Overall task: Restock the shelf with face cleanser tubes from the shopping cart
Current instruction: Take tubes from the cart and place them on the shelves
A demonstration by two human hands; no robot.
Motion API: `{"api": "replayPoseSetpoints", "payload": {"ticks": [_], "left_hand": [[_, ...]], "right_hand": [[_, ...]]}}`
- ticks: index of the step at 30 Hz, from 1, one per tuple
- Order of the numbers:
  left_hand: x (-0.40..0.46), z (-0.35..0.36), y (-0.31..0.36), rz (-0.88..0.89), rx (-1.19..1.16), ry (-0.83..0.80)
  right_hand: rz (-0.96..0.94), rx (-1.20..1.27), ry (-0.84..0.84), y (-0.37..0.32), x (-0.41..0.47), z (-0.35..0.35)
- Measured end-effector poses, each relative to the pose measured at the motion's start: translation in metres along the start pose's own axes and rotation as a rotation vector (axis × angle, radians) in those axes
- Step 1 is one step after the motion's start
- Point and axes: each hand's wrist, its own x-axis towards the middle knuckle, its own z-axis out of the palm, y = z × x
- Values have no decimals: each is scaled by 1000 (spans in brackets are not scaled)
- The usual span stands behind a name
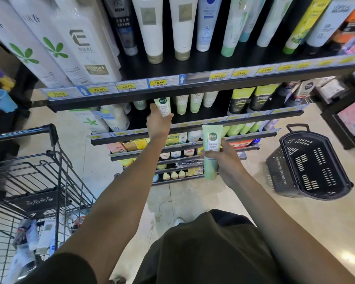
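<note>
So the left hand (158, 121) grips a pale green cleanser tube (162, 106) standing on the second shelf (213, 114), while the right hand (223, 158) pinches another green tube (211, 152) below it, shopping cart (39, 160) at left.

Both arms bare & stretched fwd from the bottom of view, short dark sleeves at the shoulders. Left arm runs nearly straight, up and away, reaching further than the right. Left hand (159, 121) sits palm-fwd w/ back toward the camera, fingers (153, 109) and thumb wrapped on a pale green tube (163, 106) standing upright (fingertips mostly hidden behind it). Right arm angles in from the lower right, elbow a bit bent, wrist lower & nearer the body. Right hand (223, 160) grips a second green tube (211, 150) around its middle, thumb across the front, tube held upright w/ cap down.
</note>
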Motion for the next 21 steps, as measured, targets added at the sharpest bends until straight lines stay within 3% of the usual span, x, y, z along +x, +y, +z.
{"api": "replayPoseSetpoints", "payload": {"ticks": [21], "left_hand": [[5, 1, -21, 81, 82, -63]], "right_hand": [[-53, -33, 77, -1, 11, 27]]}}
